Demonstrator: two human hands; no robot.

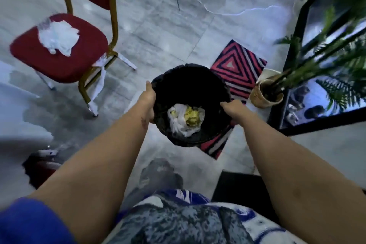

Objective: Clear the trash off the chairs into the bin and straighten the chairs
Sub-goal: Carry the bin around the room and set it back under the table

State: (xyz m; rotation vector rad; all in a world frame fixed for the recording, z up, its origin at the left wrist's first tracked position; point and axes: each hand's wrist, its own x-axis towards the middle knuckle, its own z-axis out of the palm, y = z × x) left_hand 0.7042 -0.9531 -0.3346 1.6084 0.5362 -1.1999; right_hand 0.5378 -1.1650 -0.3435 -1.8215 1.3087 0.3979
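The left hand [147, 101] and right hand [232, 108] are gripping opposite rims of the round black bin [190, 73], crumpled white-yellow wrappers [186, 120] lying inside. Rumpled white tissue [58, 36] is sitting on the red padded chair [59, 67].

The one view comes from a wide-angle camera worn on the person's head, facing forward and steeply down over the blue-and-white patterned clothing [198, 222] at the bottom edge. The left hand [148, 98] and right hand [232, 108] meet the round black bin [188, 70] near mid-frame, close below the lens. The red-cushioned, gold-framed chair [79, 62] lies farther off at upper left, the green plant in a woven basket [262, 95] at right.
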